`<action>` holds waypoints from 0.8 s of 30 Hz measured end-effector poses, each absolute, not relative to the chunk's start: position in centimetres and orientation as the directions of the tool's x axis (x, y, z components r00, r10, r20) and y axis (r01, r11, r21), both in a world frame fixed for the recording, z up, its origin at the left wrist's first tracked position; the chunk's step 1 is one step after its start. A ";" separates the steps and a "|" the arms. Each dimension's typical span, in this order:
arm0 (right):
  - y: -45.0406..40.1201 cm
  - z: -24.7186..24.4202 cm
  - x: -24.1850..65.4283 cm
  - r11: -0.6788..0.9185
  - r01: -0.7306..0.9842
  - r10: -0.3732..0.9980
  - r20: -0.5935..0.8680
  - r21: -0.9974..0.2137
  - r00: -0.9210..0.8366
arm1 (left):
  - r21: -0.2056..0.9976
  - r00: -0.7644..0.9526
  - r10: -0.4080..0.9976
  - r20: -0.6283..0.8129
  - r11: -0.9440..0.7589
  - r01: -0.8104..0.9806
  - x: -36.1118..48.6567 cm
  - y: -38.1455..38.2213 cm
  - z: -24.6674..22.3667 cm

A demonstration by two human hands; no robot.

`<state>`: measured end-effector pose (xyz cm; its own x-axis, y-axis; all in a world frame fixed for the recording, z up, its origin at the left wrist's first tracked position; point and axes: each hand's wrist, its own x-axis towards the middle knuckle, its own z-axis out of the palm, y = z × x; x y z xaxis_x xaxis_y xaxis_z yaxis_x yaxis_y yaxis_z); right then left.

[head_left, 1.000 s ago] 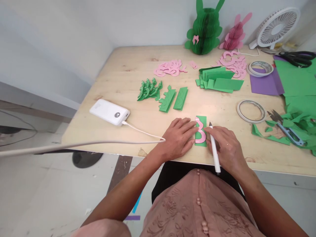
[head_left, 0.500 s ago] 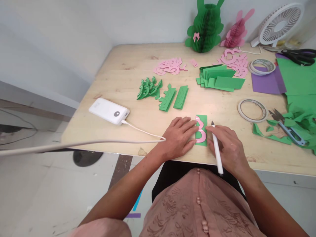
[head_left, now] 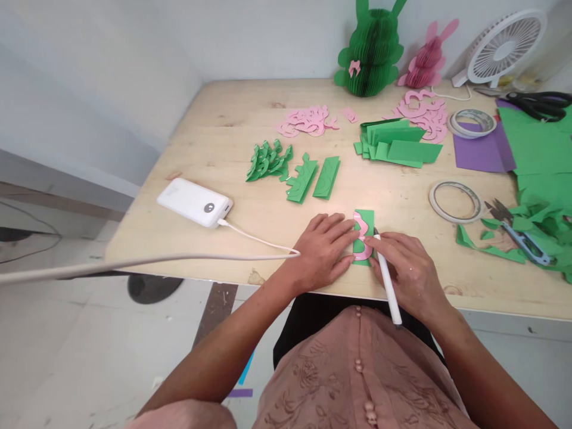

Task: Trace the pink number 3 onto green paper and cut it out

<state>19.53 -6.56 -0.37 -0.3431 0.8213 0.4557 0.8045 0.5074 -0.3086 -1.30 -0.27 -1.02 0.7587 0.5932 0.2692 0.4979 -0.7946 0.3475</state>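
A small green paper strip (head_left: 369,217) lies near the table's front edge, with a curved pink paper cut-out (head_left: 361,223) on top of it. My left hand (head_left: 324,247) rests flat from the left, fingers stretched and their tips touching the left edge of the two pieces. From the right, my right hand (head_left: 409,268) pinches a white pen (head_left: 388,289) with a dark tip. The pen tip points away from me, beside the strip's right edge. My right fingertips reach over the cut-out's right side and hide part of it.
Behind my hands lie folded green pieces (head_left: 327,177) and cut green shapes (head_left: 268,161). A white power bank (head_left: 194,202) with a cable is at left. Tape rolls (head_left: 435,202), blue-handled scissors (head_left: 527,243) and green scraps (head_left: 545,223) lie right. Paper rabbits (head_left: 373,53) and a fan (head_left: 507,47) stand behind.
My right hand has moved slightly left with the pen, and its fingertips now overlap the pink cut-out. My left hand has stayed in place. The view has shifted a little.
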 end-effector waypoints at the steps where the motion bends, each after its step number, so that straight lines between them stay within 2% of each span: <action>1: -6.6 -0.4 19.5 0.507 0.806 0.820 0.458 -0.304 -0.344 | 0.348 0.759 0.594 0.267 -0.794 0.499 -1.3 -0.3 -1.0; 13: -6.7 -0.2 19.4 0.522 0.810 0.808 0.459 -0.267 -0.370 | 0.358 0.759 0.598 0.258 -0.789 0.500 -1.3 -0.3 -0.8; 24: -6.8 -0.2 19.3 0.514 0.805 0.817 0.455 -0.296 -0.354 | 0.357 0.765 0.591 0.257 -0.793 0.493 -1.3 -0.3 -0.7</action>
